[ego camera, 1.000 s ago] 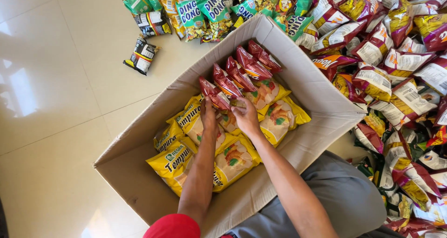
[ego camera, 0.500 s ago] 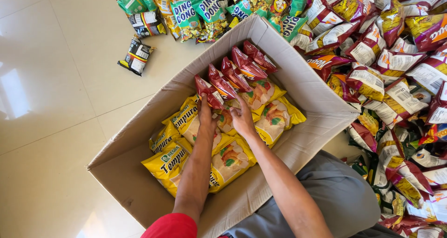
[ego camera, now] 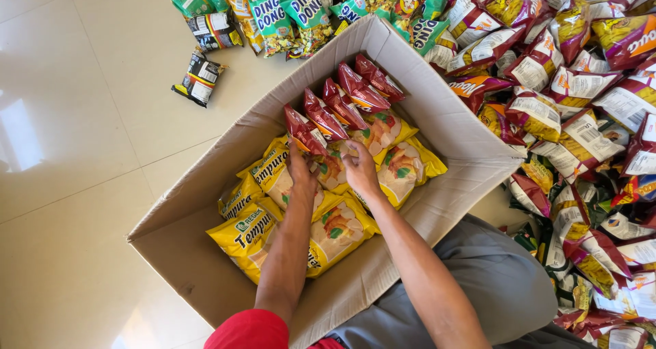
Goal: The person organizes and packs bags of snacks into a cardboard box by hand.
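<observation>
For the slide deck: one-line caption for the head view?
Left hand and right hand arrange red snack bags atop yellow bags in a cardboard box.

Glossy cream floor tiles [ego camera: 75,117] with thin grout lines catch a bright window-like glare at the left, and loose snack packets [ego camera: 581,103] heap along the right.

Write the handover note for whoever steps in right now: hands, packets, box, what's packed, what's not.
Left hand: inside the cardboard box, fingers on a red snack packet at the near end of the red row.
Right hand: beside it, resting on the yellow snack packets.
Done: yellow packets cover the box floor; five red packets stand in a row on top along the far side.
Left: the rest of the upper layer is open. A large pile of loose packets lies on the floor to the right, green packets beyond the box.
</observation>
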